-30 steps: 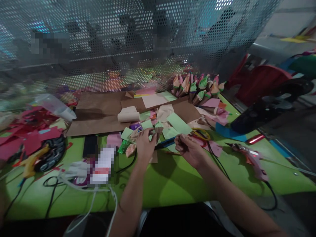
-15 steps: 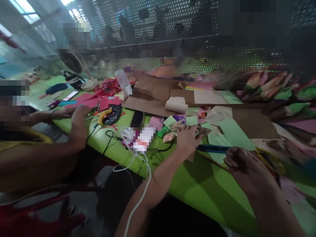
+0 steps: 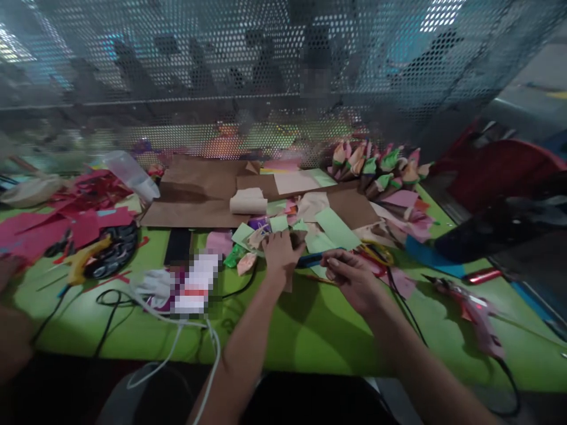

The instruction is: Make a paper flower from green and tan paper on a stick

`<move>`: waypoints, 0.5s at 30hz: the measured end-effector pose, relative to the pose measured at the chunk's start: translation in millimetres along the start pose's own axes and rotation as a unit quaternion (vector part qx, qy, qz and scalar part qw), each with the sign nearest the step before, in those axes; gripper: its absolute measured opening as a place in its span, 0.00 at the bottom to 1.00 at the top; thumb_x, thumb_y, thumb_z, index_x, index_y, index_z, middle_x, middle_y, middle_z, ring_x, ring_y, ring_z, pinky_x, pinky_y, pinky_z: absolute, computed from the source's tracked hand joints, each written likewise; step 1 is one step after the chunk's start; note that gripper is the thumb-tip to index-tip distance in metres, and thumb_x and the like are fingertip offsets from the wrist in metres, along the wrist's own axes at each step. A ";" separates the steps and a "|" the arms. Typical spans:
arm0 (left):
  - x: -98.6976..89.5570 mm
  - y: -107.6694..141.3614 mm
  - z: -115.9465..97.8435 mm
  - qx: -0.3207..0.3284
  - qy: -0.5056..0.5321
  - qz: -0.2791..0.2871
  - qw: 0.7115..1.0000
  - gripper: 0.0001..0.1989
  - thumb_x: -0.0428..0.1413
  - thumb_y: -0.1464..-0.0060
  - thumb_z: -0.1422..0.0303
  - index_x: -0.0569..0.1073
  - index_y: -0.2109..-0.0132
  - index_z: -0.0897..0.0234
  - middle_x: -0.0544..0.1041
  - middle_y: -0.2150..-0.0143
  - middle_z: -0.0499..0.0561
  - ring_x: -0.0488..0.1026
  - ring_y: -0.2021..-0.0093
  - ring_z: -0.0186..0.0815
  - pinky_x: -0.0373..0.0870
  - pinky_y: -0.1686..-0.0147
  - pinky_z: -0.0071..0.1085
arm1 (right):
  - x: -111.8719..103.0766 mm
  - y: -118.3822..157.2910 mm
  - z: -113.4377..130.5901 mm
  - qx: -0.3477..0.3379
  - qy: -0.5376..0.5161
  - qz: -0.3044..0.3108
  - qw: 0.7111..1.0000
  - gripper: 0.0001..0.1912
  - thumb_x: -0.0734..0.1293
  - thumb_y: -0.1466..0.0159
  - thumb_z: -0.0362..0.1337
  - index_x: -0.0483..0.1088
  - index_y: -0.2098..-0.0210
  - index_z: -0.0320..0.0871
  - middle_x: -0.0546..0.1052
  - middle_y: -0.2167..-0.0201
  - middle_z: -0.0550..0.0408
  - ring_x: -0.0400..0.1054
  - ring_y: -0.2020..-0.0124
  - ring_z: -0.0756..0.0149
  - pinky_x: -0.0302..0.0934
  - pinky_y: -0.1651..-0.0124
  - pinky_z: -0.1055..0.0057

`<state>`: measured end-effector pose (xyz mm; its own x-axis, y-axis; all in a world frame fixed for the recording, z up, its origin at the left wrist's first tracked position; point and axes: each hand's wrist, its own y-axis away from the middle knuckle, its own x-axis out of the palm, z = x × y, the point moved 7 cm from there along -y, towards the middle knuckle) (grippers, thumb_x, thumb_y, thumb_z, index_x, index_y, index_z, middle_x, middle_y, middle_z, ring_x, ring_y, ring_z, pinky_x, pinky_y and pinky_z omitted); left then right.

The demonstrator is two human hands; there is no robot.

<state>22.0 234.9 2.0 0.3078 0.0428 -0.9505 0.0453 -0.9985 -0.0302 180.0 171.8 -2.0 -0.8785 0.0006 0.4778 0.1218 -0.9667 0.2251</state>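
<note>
My left hand point(image 3: 280, 255) lies over the pile of paper scraps, knuckles up and fingers bent down around a piece of brown paper point(image 3: 298, 238). Its fingertips are partly hidden. To its right, my right hand point(image 3: 352, 276) is closed, thumb and fingers pinched together; whatever is between them is too small to make out. A long blue tool point(image 3: 310, 260) runs between the two hands, its end passing close behind my right fingertips. Light green paper pieces point(image 3: 337, 229) lie just beyond. A green crumpled piece point(image 3: 232, 257) and a peach paper piece point(image 3: 247, 264) sit left of my left hand.
Paper flowers point(image 3: 381, 165) stand bunched at the back right. A pink glue gun point(image 3: 481, 321) and dark bottle point(image 3: 469, 236) are at right. Brown sheets point(image 3: 199, 183), a phone point(image 3: 197, 286), white cable point(image 3: 215, 342) and yellow glue gun point(image 3: 88, 260) lie left. A co-worker's arm point(image 3: 13, 336) shows.
The view has swung to the right, bringing in the pink glue gun and dark bottle; the co-worker is now mostly out of view. My hands keep nearly the same places over the table.
</note>
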 end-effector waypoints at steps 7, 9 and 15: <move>-11.3 0.0 10.3 -0.005 0.052 -0.023 0.998 0.14 0.58 0.41 0.62 0.75 0.50 0.63 0.78 0.48 0.62 0.70 0.43 0.54 0.61 0.44 0.48 | 0.3 -3.4 6.1 -0.025 -0.017 -0.015 0.999 0.18 0.84 0.61 0.43 0.81 0.71 0.47 0.78 0.74 0.57 0.60 0.77 0.75 0.53 0.75 0.75; -19.9 2.2 14.3 0.005 0.092 -0.073 0.993 0.12 0.60 0.43 0.65 0.75 0.52 0.62 0.78 0.48 0.61 0.70 0.44 0.53 0.63 0.46 0.47 | -1.1 -4.1 7.3 -0.026 -0.022 -0.025 0.999 0.19 0.84 0.62 0.44 0.80 0.73 0.47 0.78 0.75 0.57 0.59 0.77 0.76 0.53 0.74 0.75; -34.4 12.0 19.7 0.072 0.300 -0.166 0.936 0.11 0.62 0.48 0.72 0.72 0.56 0.62 0.79 0.57 0.55 0.74 0.55 0.43 0.68 0.53 0.38 | -2.8 -4.4 7.8 -0.028 -0.023 -0.038 0.999 0.19 0.84 0.62 0.47 0.78 0.76 0.45 0.78 0.75 0.57 0.59 0.78 0.75 0.49 0.75 0.74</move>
<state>-6.8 220.7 28.2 0.7806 0.3204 -0.5367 0.1178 -0.9187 -0.3771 185.5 178.1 2.3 -0.8618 0.0859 0.4999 0.0271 -0.9763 0.2146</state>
